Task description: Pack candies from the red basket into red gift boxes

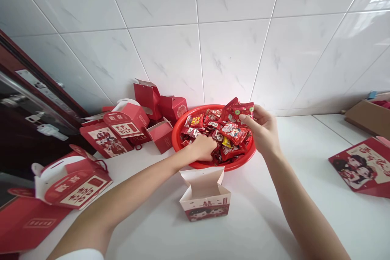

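A red plastic basket (pixel 242 162) stands against the tiled wall, full of wrapped candies (pixel 234 132) in mostly red wrappers. Over its right rim, my right hand (pixel 262 128) pinches red candy packets (pixel 243 113) between thumb and fingers. My left hand (pixel 203 147) reaches into the front left of the basket, its fingers curled down among the candies; what they hold, if anything, is hidden. In front of the basket, an open paper box (pixel 207 207) with a white and red front stands upright on the white surface.
Several red gift boxes (pixel 128 122) crowd the left back, with another open box (pixel 76 183) and a red box (pixel 30 223) nearer on the left. At the right lies a red printed box (pixel 362 166), and behind it a brown carton (pixel 365 115). A dark door frame (pixel 36 77) borders the left.
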The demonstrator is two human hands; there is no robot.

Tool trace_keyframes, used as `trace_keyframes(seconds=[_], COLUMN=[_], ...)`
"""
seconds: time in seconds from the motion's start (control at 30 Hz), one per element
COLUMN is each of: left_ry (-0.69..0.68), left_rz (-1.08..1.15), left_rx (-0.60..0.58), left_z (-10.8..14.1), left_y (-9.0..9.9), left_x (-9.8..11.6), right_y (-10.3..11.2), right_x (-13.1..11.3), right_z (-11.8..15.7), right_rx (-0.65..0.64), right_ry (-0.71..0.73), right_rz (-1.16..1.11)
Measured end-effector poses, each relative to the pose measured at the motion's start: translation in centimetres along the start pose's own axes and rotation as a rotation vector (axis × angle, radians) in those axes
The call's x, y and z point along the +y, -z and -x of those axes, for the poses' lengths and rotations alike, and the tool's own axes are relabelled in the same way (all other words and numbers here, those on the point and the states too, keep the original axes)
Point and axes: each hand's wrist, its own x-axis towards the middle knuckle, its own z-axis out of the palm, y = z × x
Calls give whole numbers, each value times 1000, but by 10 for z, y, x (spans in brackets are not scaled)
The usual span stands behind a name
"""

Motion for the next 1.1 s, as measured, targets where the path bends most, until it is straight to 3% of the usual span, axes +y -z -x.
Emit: trace_keyframes(seconds=[0.3, 0.47, 0.53, 0.6, 0.7, 0.77, 0.83, 0.93, 1.1], left_ry=[242, 383, 387, 294, -7, -207, -310, -267, -180], left_rz=[128, 157, 155, 167, 297, 396, 396, 214, 37], left_rx=[183, 332, 431, 501, 386, 201, 33, -32, 80], left_z=[13, 18, 19, 19, 17, 12, 5, -5, -16], left_y=[6, -2, -5, -6, -4, -2, -2, -5, -15], left_x=[-46, -54, -53, -50, -41, -31, -20, -3, 11], right_y=[3, 0, -2, -2, -3, -4, -5, -6, -10], right_x=[1, 3, 3, 3, 4, 5, 6, 6, 4], right_z=[-2, -2, -1, -1, 0, 0, 1, 2, 3], right_rx=[10, -2, -2, 2, -1, -11, -18, -26, -46], right_ry=[-3, -31, -39, -43, -42, -39, -42, -57, -56], right_rz=[15, 11, 9, 19, 40, 42, 40, 46, 59])
